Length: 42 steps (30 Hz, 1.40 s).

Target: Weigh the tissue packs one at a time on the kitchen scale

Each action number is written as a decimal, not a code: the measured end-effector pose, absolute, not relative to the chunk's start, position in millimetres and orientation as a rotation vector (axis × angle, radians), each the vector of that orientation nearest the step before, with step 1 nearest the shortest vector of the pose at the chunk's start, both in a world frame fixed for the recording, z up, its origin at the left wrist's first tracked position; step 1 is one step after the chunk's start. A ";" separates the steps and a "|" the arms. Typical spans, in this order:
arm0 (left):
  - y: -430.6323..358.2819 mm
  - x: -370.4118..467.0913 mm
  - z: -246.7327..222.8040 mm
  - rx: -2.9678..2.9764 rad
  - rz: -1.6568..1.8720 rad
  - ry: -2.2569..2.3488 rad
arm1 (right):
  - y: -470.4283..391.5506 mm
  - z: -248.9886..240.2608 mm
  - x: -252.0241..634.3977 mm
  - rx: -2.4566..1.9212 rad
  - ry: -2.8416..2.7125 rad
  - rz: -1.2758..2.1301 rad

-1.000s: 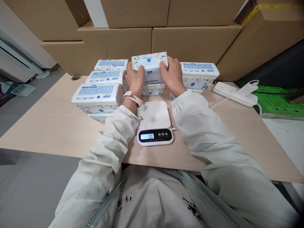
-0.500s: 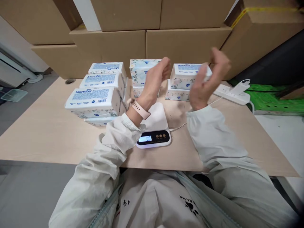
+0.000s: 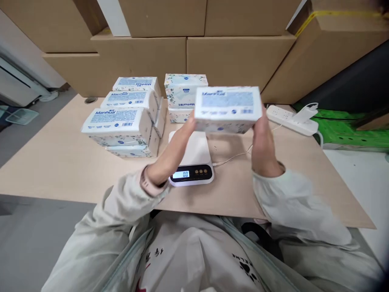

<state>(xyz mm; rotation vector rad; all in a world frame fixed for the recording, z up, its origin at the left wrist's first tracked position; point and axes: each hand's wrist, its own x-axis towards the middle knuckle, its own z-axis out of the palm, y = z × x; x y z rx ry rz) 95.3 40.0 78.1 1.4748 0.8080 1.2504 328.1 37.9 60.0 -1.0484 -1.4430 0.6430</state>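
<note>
A white and blue tissue pack is held up between my two hands, above and behind the white scale. My left hand presses on its left end, and my right hand grips its right end. Beneath my left forearm and hand, the scale shows 0.0 on its lit display, with nothing on its plate. Left of it, several tissue packs are stacked in rows. Behind the scale, one more pack stands on top of another pack.
Cardboard boxes form a wall behind the wooden table. A white power strip lies at the right rear, beside a green crate. A white cable runs from the scale's right side.
Both hands were bare and raised; now they hold a tissue pack between them. The two-pack stack at the right is no longer visible in its place. My right hand has come lower.
</note>
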 end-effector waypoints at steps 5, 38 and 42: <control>-23.3 40.3 69.0 1.436 1.155 0.983 | -0.9 42.6 277.3 -1.019 -1.557 0.947; -32.4 7.8 -6.1 1.215 1.523 1.149 | 14.9 5.9 293.3 -1.162 -0.946 0.729; -32.7 6.7 -7.5 1.200 1.542 1.140 | 15.3 4.7 291.7 -1.138 -0.916 0.734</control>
